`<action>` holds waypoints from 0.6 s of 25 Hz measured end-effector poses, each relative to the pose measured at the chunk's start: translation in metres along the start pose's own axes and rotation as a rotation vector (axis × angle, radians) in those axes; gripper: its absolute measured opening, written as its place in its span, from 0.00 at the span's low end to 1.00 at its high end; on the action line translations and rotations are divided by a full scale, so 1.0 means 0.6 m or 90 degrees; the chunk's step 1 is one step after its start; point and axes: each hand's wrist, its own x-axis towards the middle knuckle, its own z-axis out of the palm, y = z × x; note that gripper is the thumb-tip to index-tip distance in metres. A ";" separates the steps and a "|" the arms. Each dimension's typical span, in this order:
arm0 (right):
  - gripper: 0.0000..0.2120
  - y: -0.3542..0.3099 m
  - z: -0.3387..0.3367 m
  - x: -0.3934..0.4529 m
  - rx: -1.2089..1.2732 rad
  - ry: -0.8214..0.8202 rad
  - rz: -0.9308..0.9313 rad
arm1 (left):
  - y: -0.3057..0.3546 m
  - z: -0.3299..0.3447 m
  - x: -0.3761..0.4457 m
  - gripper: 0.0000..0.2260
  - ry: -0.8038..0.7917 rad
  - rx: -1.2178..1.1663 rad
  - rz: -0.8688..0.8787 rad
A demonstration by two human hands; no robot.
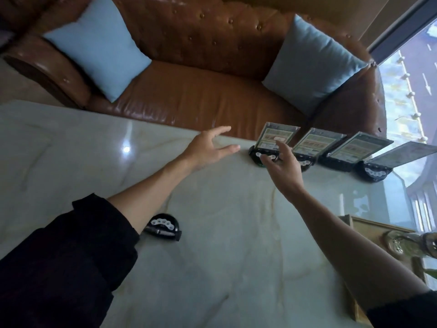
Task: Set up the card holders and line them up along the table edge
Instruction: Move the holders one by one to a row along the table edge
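Several card holders stand in a row along the far edge of the pale marble table [224, 245], each a clear card panel in a black base. The leftmost holder [275, 139] stands just beyond my right hand [285, 165], whose fingers are spread right in front of its base, holding nothing. Further right are a second holder [315, 144], a third [357, 147] and a fourth [402, 155]. My left hand [208, 150] hovers open to the left of the row, near the table edge. A lone black base [163, 227] without a card lies near my left forearm.
A brown leather sofa [201, 91] with two light blue cushions [97, 46] runs behind the table's far edge. At the right, a wooden tray [369, 230] holds a glass item. A window runs along the right side.
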 end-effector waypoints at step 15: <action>0.46 -0.078 0.193 -0.297 0.016 -0.380 -0.128 | -0.198 -0.133 -0.328 0.25 0.175 -0.221 -0.109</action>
